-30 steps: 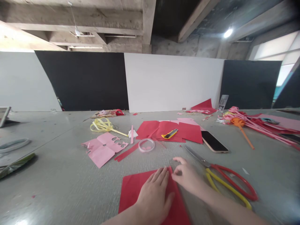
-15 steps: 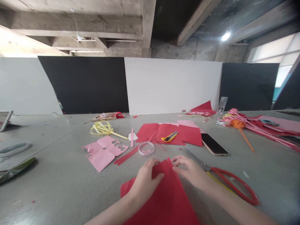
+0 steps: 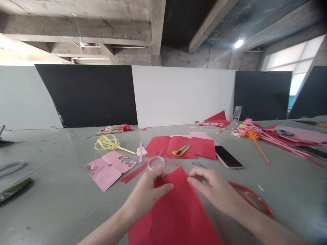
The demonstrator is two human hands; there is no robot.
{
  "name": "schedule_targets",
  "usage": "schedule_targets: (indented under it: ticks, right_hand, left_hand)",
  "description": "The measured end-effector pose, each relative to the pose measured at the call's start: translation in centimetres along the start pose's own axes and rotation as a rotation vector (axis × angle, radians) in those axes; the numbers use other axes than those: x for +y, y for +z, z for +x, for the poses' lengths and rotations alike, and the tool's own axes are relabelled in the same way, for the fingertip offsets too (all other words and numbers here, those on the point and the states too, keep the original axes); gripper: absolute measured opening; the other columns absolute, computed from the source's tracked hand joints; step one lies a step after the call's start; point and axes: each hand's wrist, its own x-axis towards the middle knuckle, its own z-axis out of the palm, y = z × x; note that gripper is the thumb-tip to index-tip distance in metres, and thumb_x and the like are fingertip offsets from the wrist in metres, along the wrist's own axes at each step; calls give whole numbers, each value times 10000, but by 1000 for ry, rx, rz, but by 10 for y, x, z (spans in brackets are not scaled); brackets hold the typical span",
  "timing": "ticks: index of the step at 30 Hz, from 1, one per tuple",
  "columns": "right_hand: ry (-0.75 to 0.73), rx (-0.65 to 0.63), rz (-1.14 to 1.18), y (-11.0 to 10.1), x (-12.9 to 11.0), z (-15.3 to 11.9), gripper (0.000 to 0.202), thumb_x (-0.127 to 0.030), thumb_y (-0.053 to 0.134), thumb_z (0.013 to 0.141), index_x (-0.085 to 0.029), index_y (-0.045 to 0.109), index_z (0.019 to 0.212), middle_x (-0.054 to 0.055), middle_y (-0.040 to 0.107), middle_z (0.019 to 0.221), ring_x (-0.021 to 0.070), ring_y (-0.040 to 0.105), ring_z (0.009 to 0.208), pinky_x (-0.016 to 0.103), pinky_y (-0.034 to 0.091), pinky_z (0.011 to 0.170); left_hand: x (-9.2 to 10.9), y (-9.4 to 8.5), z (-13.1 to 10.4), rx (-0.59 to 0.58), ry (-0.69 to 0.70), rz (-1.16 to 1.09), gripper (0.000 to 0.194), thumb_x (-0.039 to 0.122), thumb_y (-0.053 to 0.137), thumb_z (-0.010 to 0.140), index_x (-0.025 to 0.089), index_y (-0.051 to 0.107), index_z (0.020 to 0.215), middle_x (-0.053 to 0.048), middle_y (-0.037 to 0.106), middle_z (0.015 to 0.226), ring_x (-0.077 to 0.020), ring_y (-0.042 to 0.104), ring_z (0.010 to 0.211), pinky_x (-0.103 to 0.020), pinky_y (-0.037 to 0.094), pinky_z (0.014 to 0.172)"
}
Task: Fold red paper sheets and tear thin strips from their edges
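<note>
Holding a folded-looking red paper (image 3: 178,207) between both hands, the person has it at the near middle of the desk (image 3: 63,204), its far end tipped toward the desk's back edge and its near end running out of sight below. From where I stand, the left hand (image 3: 146,189) is half curled: the thumb lies on top of the paper near its left edge, and the fingers go round behind, so the paper is clasped between them, probably to steady that side. The right hand (image 3: 213,185) is drawn in tighter, thumb and forefinger nearly together on the right edge by the far corner, pinching it; its other fingers are bent and seem to bear on nothing. Such a fine hold suggests the edge needs controlling without creasing.

Just beyond the paper sits a clear roll of tape (image 3: 156,163), partly behind the left hand. Farther toward the back edge, a yellow cutter (image 3: 182,149) rests on more red sheets (image 3: 204,148), handy but out of the way. To the right are a phone (image 3: 228,157) and the red scissor handle (image 3: 267,204), partly hidden by the right forearm (image 3: 245,211). Leftward lies a pink sheet (image 3: 107,168) with pieces cut from it.
</note>
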Motion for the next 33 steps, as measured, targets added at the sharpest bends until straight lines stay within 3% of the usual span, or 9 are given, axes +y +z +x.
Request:
schedule_targets:
  ticks: [8,13,16,23,28,33]
  right_hand:
    - [22,-45,-18,-1,0,-3,167,-309,459,786,-208,536,678,-35,557,645,128,488,621,223,348,550]
    - [19,-63,-19,5,-5,-6,148,-297,475,778,-209,548,684,-36,559,634,124,497,609,219,357,542]
    - [25,-78,33,13,-3,-8,134,-308,492,767,-208,564,714,-28,577,665,132,518,640,223,378,565]
    - [26,-116,170,18,-2,-11,119,-290,515,751,-197,577,710,-29,570,657,123,517,635,209,389,556]
    - [74,-139,261,16,-4,-10,143,-315,539,749,-200,580,676,-47,536,603,102,477,592,190,356,522]
    - [93,-123,304,16,-4,-9,160,-325,547,749,-194,599,673,-44,533,598,102,464,590,196,346,526]
  left_hand:
    - [6,-7,2,-44,14,31,48,223,539,734,178,552,746,28,556,711,-146,502,700,-227,365,625]
    - [9,-3,-3,5,-61,133,286,251,678,612,203,601,883,3,621,845,-204,538,848,-265,382,740]
    - [12,1,-5,24,-107,137,291,253,695,582,195,610,854,4,622,802,-211,547,822,-272,394,727]
    - [12,2,-5,-31,-160,4,197,220,665,590,169,599,769,27,561,658,-171,527,703,-237,382,617]
    - [17,1,-6,-120,-220,-270,128,165,640,616,163,578,728,62,539,584,-98,487,563,-187,342,525]
    - [17,2,-6,-90,-211,-327,124,122,646,610,169,594,712,78,544,560,-87,499,557,-175,345,525]
